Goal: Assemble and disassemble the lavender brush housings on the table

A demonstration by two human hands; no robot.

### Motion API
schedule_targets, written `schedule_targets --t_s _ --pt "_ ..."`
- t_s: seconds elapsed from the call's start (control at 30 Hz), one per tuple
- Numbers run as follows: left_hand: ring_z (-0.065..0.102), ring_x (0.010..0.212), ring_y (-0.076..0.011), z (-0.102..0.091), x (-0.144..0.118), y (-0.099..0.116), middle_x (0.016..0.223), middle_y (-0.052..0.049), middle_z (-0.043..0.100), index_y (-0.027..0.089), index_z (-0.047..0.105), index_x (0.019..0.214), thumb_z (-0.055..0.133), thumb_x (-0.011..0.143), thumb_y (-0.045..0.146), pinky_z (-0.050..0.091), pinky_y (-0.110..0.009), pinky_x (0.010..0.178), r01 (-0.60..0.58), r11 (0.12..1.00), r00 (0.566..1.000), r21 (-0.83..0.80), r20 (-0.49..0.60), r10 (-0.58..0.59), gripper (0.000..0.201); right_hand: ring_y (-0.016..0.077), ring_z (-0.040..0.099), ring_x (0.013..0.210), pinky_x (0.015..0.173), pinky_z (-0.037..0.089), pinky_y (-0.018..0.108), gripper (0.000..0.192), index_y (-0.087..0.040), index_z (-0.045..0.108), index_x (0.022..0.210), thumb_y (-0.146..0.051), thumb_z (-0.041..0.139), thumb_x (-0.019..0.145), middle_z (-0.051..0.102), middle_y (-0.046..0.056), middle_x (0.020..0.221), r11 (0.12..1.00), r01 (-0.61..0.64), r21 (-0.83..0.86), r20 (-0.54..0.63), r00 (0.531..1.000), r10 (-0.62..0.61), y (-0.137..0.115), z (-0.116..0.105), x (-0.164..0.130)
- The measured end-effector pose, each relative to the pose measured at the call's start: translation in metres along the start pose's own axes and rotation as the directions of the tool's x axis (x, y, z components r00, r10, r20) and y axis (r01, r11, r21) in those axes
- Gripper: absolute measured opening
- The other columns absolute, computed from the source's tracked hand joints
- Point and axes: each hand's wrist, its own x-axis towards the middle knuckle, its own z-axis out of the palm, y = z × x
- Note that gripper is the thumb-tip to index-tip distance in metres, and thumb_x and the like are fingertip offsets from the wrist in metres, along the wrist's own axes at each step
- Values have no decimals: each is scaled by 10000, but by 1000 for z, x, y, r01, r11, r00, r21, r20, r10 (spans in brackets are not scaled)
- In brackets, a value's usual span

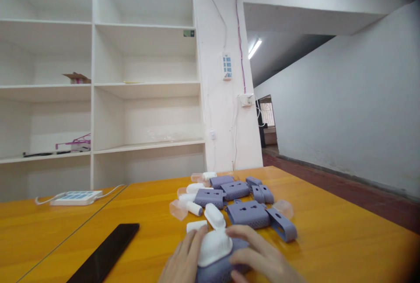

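Observation:
At the near edge of the table, my left hand (184, 256) presses its fingers against the left side of a white rounded plastic part (214, 246). That part sits on a grey-purple plastic housing (215, 270). My right hand (262, 254) curls around the housing from the right, and its index fingertip touches the white part. Just beyond the hands lie a white oval piece (215, 216) and a short white piece (196, 226). Farther out is a larger grey-purple housing (248, 214) with keyhole slots, beside a grey-purple cover (282, 225).
More grey-purple housings (210, 197), translucent cups (179, 210) and white tubes (194, 208) lie in a loose group on the orange wooden table (147, 213). A black flat slab (106, 250) is at left, with a white power strip (76, 197) behind it. White shelves (147, 86) stand beyond.

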Motion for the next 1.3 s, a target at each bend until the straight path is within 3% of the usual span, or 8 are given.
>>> schedule_targets --t_s 0.13,0.2,0.3,0.4,0.63,0.8,1.07,1.3 --pt "533 1375 -342 -7 -4 -10 1503 -172 551 195 173 1629 816 662 251 395 -439 1163 -14 995 998 -96 66 20 1163 210 684 1012 899 541 264 168 -217 668 933 -282 531 1005 696 75 1090 964 -227 135 -144 958 246 1 -19 8" --pt "559 1349 -333 -15 -9 -14 1474 -154 582 220 165 1628 823 639 240 416 -432 1149 -25 990 997 -138 66 34 1188 203 676 890 751 542 253 289 -205 678 880 -399 511 1014 707 60 944 870 -443 214 -80 880 468 7 -22 12" --pt "550 1361 -335 -19 -21 -25 1475 -135 584 261 285 1587 805 630 229 470 -421 1105 -10 987 1000 -162 15 13 1090 147 598 604 451 429 204 408 -177 715 915 -545 544 953 664 34 746 671 -697 253 156 714 683 15 -14 12" --pt "508 1405 -336 -14 -32 -34 1510 -128 555 284 349 1542 814 622 285 527 -403 1049 15 975 999 -222 -47 -26 1031 83 468 409 334 332 171 497 -148 681 1000 -623 593 879 616 -3 632 482 -800 358 466 600 650 18 2 10" --pt "526 1388 -342 -11 -40 -24 1462 -115 605 273 478 1441 855 578 341 537 -372 1041 4 943 996 -332 -88 -35 945 107 602 568 458 507 168 416 -152 625 882 -543 740 795 616 7 706 122 -729 673 579 623 526 6 9 12" --pt "579 1339 -302 -13 -44 -13 1444 -75 617 295 513 1402 846 606 285 514 -363 1081 -30 946 994 -322 -111 -6 863 150 669 701 548 551 212 322 -132 647 1028 -403 722 870 700 56 820 0 -681 732 591 635 497 -1 -2 7" --pt "564 1356 -300 -14 -48 -7 1450 -65 615 312 513 1401 795 670 265 499 -366 1098 -103 954 982 -281 -179 53 785 175 698 771 644 575 254 296 -96 680 1107 -311 650 905 744 85 871 -31 -650 760 597 677 431 1 -4 8" --pt "563 1349 -332 -13 -46 -8 1458 -109 601 301 509 1392 874 634 344 511 -415 1088 -70 959 993 -276 -116 39 842 186 682 742 559 566 233 385 -111 683 1096 -389 631 836 725 87 884 66 -672 737 563 666 489 -6 -1 8"
